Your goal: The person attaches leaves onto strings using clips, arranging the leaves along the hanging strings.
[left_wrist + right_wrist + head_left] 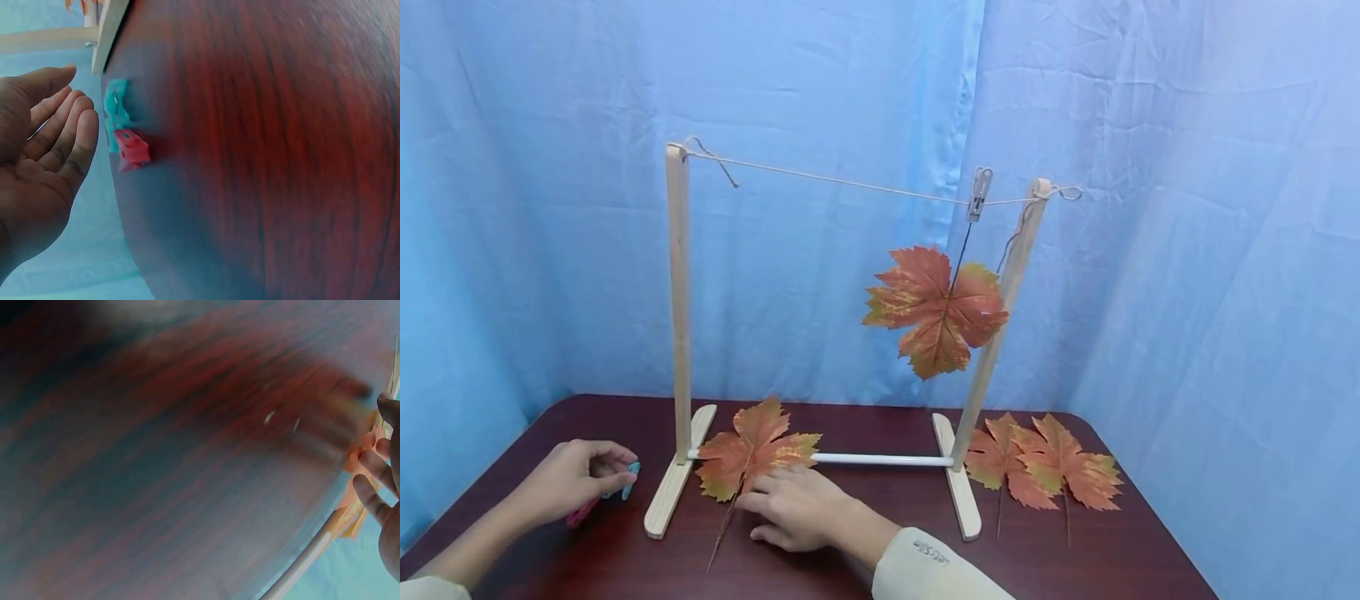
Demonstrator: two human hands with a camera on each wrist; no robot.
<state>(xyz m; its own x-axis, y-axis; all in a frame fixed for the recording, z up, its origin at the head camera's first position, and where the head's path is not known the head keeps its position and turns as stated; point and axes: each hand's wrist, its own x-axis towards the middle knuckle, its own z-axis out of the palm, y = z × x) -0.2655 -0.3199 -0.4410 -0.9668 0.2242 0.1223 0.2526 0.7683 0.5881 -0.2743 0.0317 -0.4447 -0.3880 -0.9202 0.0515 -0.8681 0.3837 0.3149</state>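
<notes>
My left hand (pixel 576 479) is over the table's left side with fingers loosely bent. Close to its fingertips lies a teal clothespin (pixel 632 480); a pink clothespin (pixel 582 512) is partly hidden below the hand. The left wrist view has the teal and pink clothespins (pixel 132 150) side by side, apart from the palm. My right hand (pixel 801 508) reaches to an orange artificial maple leaf (pixel 756 446), its fingers spread at the leaf's lower edge beside the stem. Another leaf (pixel 943 312) hangs by its stem from a pale clothespin (pixel 979 196) on the string.
A wooden stand holds the string (pixel 827 177) between its left post (pixel 679 308) and right post (pixel 1011 292), with a white crossbar (pixel 883 459) low between them. Two more leaves (pixel 1067 467) lie at the right of the dark table (pixel 1075 567). Blue curtains surround it.
</notes>
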